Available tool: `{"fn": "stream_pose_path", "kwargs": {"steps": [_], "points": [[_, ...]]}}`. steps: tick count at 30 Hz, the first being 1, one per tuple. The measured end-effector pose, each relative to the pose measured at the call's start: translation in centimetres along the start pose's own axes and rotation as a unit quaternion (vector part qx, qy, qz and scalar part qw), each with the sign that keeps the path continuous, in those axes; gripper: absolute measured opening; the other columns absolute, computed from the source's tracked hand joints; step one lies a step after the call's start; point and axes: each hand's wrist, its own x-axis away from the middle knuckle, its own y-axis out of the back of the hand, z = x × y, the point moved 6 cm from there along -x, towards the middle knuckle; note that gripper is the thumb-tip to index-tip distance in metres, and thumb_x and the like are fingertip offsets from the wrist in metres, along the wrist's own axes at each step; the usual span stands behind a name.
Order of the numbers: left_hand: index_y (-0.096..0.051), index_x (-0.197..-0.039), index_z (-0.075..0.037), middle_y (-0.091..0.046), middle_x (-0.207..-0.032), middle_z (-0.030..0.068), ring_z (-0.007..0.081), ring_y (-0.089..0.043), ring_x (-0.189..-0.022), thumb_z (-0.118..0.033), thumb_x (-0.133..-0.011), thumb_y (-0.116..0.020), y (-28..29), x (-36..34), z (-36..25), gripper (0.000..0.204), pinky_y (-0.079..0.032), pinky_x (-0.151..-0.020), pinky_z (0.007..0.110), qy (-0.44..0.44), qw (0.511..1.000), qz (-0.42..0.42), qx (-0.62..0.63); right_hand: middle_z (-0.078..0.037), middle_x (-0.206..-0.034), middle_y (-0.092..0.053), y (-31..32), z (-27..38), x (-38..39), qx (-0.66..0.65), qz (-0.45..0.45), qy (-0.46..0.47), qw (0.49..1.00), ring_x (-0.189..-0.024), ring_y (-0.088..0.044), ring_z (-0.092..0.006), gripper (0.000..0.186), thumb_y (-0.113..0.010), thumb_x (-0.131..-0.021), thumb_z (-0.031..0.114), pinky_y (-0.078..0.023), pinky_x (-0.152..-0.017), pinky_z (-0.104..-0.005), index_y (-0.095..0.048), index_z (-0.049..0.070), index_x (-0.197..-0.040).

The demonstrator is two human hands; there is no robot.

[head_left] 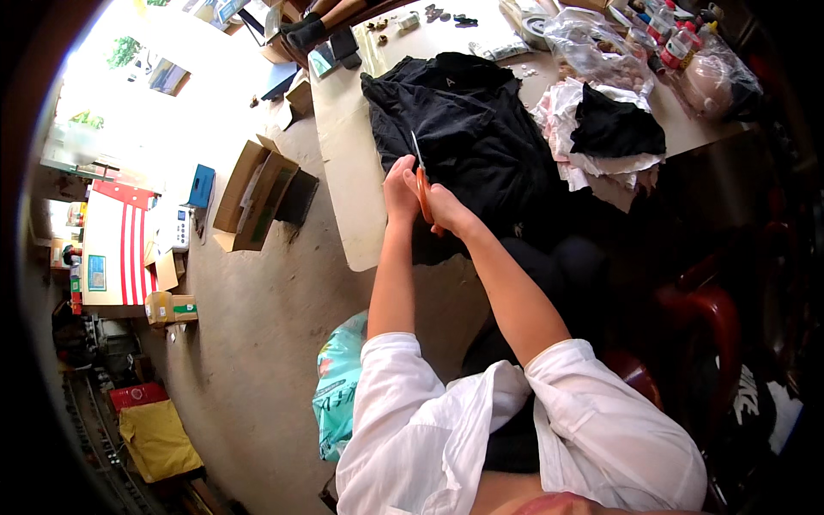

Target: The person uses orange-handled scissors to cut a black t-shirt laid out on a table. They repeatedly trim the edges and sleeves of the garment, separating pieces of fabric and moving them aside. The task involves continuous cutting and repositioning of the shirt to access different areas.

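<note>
Arms (392,283) fwd; hands (400,192) adj.

head-worn | facing down (wide fisheye) | hands (400,190) (447,209) near, table (348,184) beyond

The right hand (444,207) hides part of the orange-handled scissors (423,190). Whether the left hand (399,185), just beside it, pinches the black cloth (468,129) or only touches it cannot be told. Nearer the body than the left hand, a white sleeve (390,373) partly covers a turquoise bag (336,390). Right of the right hand, a black scrap (614,129) hides some of the pale cloths (558,107). Far beyond both hands, small dark pieces (465,20) are too tiny to identify.
</note>
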Motion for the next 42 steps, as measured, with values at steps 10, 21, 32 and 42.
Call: {"fn": "stream_pose_path", "kwargs": {"steps": [10,21,32,42], "points": [[-0.047,-0.072,-0.003,-0.057,-0.071,0.0153,0.036,-0.059,-0.067,-0.039,-0.085,-0.063,-0.1,-0.7,0.0,0.042,-0.047,-0.057,0.042,0.088,0.975,-0.055,-0.198,-0.023,-0.075,-0.063,0.6,1.7,1.1,0.18,-0.026,0.012,0.983,-0.061,-0.065,-0.0289,0.087,-0.044,-0.08,0.075,-0.052,-0.061,-0.0345,-0.063,-0.01,-0.091],[-0.056,-0.091,-0.004,-0.053,-0.08,0.0133,0.0324,-0.055,-0.075,-0.006,-0.082,-0.049,-0.7,0.8,1.1,0.012,-0.044,-0.064,0.039,-0.009,0.997,0.001,-0.079,-0.018,-0.057,-0.06,-0.3,0.7,0.6,0.056,-0.041,-0.008,0.998,-0.044,-0.06,-0.0266,0.075,-0.044,-0.085,0.061,-0.048,-0.044,-0.0342,-0.062,-0.011,-0.08],[-0.057,-0.091,-0.003,-0.054,-0.082,0.0147,0.0367,-0.057,-0.074,-0.011,-0.083,-0.05,0.4,1.3,0.3,0.013,-0.045,-0.062,0.042,0.016,0.997,-0.044,-0.061,-0.019,-0.055,-0.058,-0.4,0.8,1.1,-0.007,-0.001,0.036,0.999,-0.045,-0.06,-0.0271,0.075,-0.04,-0.09,0.06,-0.049,-0.047,-0.0343,-0.063,-0.009,-0.072],[-0.053,-0.089,-0.002,-0.056,-0.08,0.0153,0.0355,-0.057,-0.075,-0.01,-0.084,-0.055,0.0,1.7,2.1,0.01,-0.046,-0.065,0.04,0.102,0.991,-0.071,-0.055,-0.009,-0.053,-0.053,-0.6,0.4,2.0,0.091,-0.023,-0.027,0.995,-0.042,-0.054,-0.0199,0.078,-0.044,-0.084,0.071,-0.044,-0.042,-0.031,-0.057,-0.004,-0.069]]}}
